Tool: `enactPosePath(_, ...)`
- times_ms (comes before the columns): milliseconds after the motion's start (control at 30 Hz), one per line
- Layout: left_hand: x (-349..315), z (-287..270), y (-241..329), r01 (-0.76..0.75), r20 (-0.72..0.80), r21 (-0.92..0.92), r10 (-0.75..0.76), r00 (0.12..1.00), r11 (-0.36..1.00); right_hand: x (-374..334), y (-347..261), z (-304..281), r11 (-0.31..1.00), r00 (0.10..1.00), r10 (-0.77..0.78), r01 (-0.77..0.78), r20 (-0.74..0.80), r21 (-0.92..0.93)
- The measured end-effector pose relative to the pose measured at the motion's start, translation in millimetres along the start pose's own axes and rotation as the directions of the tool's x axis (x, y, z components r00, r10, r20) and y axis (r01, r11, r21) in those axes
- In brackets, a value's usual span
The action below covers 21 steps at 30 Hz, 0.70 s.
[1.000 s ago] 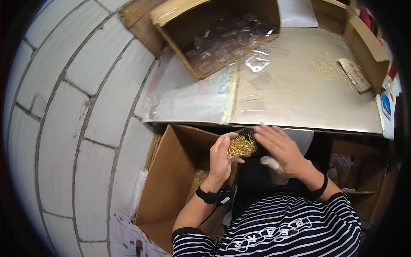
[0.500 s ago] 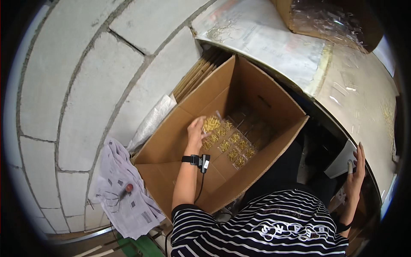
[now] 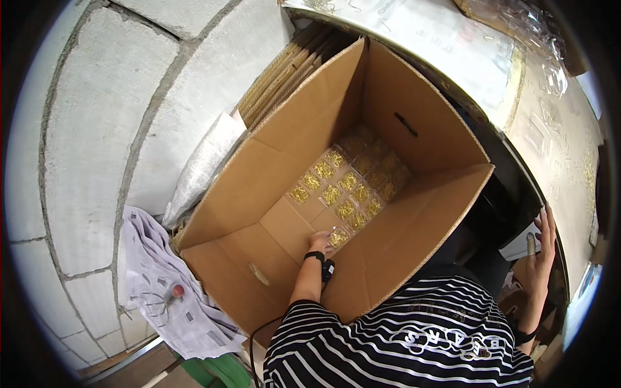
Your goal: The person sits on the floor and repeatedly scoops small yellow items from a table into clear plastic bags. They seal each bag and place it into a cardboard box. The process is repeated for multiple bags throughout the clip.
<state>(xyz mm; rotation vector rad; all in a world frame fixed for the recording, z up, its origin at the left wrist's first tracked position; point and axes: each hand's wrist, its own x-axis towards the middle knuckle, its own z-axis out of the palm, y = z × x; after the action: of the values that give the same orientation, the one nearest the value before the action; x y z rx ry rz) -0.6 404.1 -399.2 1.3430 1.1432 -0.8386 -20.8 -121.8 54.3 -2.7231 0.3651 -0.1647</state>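
Observation:
My left hand [image 3: 319,242] reaches down into a large cardboard box [image 3: 291,145], fingers closed round the edge of a small clear plastic box [image 3: 339,237] filled with gold-coloured pieces. That clear box lies on the cardboard floor, at the near end of the rows. Beside it, several similar clear boxes [image 3: 330,194] of gold pieces sit side by side; those deeper in are in shadow. What exactly the gold pieces are is too small to tell. My right hand [image 3: 541,255] rests on the table's edge, fingers stretched out, holding nothing.
A table [image 3: 550,149] with scattered thin bits runs along the right, clear plastic wrap [image 3: 524,29] at its far end. Flattened cardboard [image 3: 278,81] and a white sack [image 3: 206,165] stand between box and block wall [image 3: 97,129]. Printed sheets [image 3: 162,284] carry a red ball-shaped thing [image 3: 178,291].
My left hand has moved nearer to me and down with a clear box of gold pieces, which now lies at the near end of the rows. The view has shifted. My right hand stays on the table edge.

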Motion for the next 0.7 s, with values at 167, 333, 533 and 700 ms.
enactPosePath(167,19,28,-2,-0.048,-0.096,0.417,0.096,0.991,0.907,10,-18,3,0.999,0.998,-0.021,0.019,0.051,0.044)
enactPosePath(333,13,28,5,-0.316,-0.047,0.681,0.469,0.882,0.661,9,-21,7,0.999,0.996,-0.01,0.005,0.09,0.05)
enactPosePath(533,-7,50,32,-0.487,0.078,0.557,0.542,0.837,0.672,-2,-17,10,0.999,0.993,-0.004,-0.001,0.118,0.042)
enactPosePath(700,8,42,31,-0.461,0.202,0.433,0.415,0.887,0.774,-5,-18,-11,0.998,0.996,-0.049,0.046,0.078,0.038)
